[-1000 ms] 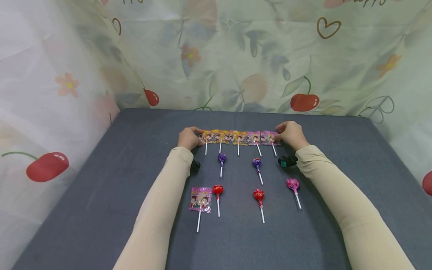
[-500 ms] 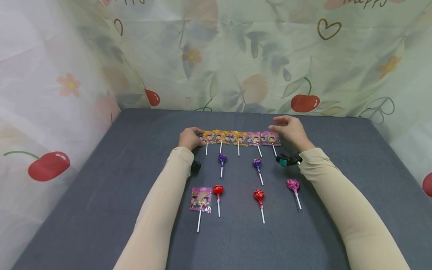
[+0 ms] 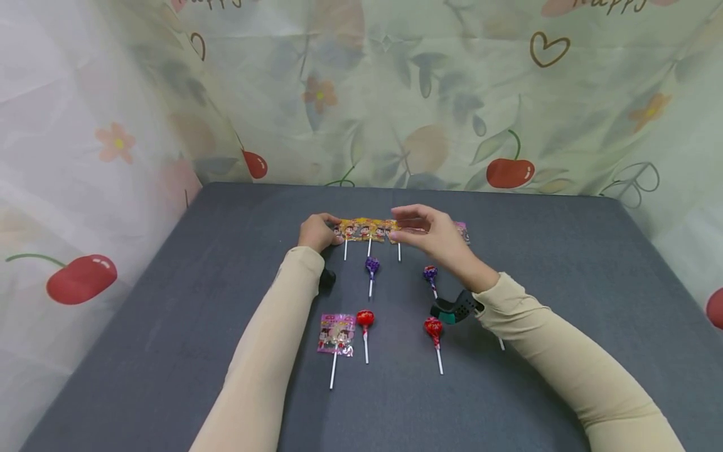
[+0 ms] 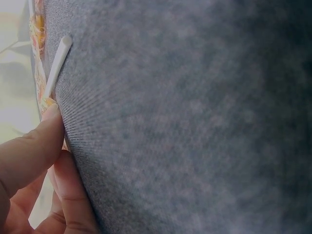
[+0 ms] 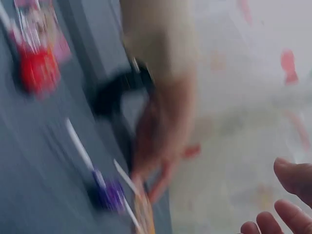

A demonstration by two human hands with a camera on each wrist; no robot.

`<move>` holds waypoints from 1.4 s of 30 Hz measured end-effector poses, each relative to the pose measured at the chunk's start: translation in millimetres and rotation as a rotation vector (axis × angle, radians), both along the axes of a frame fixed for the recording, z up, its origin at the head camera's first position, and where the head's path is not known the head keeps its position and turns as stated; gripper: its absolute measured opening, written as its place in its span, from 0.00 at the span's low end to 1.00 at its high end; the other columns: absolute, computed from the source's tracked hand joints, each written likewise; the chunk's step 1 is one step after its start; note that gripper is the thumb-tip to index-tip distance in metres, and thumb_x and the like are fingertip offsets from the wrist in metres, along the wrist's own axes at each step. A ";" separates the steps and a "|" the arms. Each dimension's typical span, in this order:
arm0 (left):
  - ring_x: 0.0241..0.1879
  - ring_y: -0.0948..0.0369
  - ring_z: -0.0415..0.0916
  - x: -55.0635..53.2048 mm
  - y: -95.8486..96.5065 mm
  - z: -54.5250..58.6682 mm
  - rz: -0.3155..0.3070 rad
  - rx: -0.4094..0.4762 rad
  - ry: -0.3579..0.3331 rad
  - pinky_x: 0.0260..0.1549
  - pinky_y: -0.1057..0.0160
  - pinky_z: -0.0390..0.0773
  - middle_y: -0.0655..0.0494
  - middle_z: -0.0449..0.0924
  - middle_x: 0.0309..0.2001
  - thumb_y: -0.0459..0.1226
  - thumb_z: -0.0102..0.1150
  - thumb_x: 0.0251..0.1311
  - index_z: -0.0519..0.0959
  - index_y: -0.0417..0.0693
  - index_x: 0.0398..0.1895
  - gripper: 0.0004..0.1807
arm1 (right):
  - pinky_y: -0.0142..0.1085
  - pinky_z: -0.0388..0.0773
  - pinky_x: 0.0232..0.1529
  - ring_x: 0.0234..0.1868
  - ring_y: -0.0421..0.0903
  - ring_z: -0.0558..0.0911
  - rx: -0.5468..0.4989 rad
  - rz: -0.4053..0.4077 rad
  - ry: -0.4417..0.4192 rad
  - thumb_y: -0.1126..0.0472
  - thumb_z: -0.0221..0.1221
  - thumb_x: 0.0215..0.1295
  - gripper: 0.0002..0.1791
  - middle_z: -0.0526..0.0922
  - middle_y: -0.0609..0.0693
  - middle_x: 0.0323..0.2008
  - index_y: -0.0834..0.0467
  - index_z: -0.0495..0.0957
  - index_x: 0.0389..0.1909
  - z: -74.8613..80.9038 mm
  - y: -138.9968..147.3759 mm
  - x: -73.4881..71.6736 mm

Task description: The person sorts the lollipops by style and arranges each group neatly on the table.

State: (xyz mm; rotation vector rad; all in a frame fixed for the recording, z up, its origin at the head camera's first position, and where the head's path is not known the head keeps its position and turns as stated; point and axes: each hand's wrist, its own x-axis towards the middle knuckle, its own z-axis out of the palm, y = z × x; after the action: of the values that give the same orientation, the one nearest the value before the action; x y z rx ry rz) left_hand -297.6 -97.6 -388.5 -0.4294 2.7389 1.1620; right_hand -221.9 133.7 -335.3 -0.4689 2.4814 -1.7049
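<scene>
Near the back of the table, a row of lollipops in flat printed wrappers lies side by side, sticks toward me. At the row's left end, my left hand [image 3: 317, 233] pinches the wrapper edge of an orange-wrapped lollipop [image 3: 349, 230]. Its white stick [image 4: 58, 66] and my thumb on the wrapper show in the left wrist view. My right hand [image 3: 437, 238] hovers over the right part of the row with loosely bent fingers, holding nothing. It hides most of the pink-wrapped lollipops; a corner of one pink wrapper [image 3: 463, 231] shows. The right wrist view is blurred.
Closer to me lie two purple lollipops, left [image 3: 371, 265] and right [image 3: 430, 272], and two red ones, left [image 3: 365, 318] and right [image 3: 433, 326]. A flat pink-wrapped lollipop [image 3: 336, 334] sits front left. My right sleeve covers another, leaving its stick tip [image 3: 501, 344]. Printed curtains [image 3: 361, 125] surround the grey table [image 3: 198, 282].
My right hand has let go of the pink-wrapped lollipop at the row's right end, lifted and moved left over the row. The left hand has stayed at the left end.
</scene>
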 end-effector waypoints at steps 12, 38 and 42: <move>0.65 0.48 0.66 1.3 -1.2 0.4 -0.011 0.009 0.019 0.65 0.52 0.65 0.44 0.71 0.65 0.31 0.71 0.51 0.81 0.50 0.54 0.24 | 0.41 0.74 0.59 0.57 0.51 0.79 0.182 0.350 -0.003 0.58 0.70 0.55 0.26 0.81 0.54 0.55 0.61 0.78 0.55 -31.1 -56.3 43.4; 0.65 0.48 0.66 0.3 -3.4 -1.4 -0.017 -0.017 0.017 0.64 0.54 0.65 0.45 0.71 0.65 0.32 0.71 0.52 0.81 0.51 0.54 0.23 | 0.38 0.73 0.56 0.50 0.44 0.78 0.487 0.453 0.179 0.56 0.73 0.50 0.29 0.79 0.52 0.48 0.60 0.79 0.54 -64.7 -88.6 61.9; 0.64 0.48 0.66 0.3 -3.9 -0.8 -0.018 -0.014 0.020 0.64 0.54 0.66 0.45 0.71 0.65 0.32 0.71 0.52 0.81 0.51 0.54 0.23 | 0.36 0.74 0.54 0.48 0.42 0.77 0.509 0.460 0.192 0.55 0.73 0.50 0.29 0.79 0.50 0.47 0.59 0.79 0.54 -65.6 -88.8 61.8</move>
State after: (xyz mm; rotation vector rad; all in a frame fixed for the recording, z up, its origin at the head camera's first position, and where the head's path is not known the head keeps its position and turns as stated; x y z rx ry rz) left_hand -297.4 -101.5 -389.3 -0.3956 2.7634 1.1490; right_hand -160.0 45.0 -400.9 -1.0684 2.5291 -0.8590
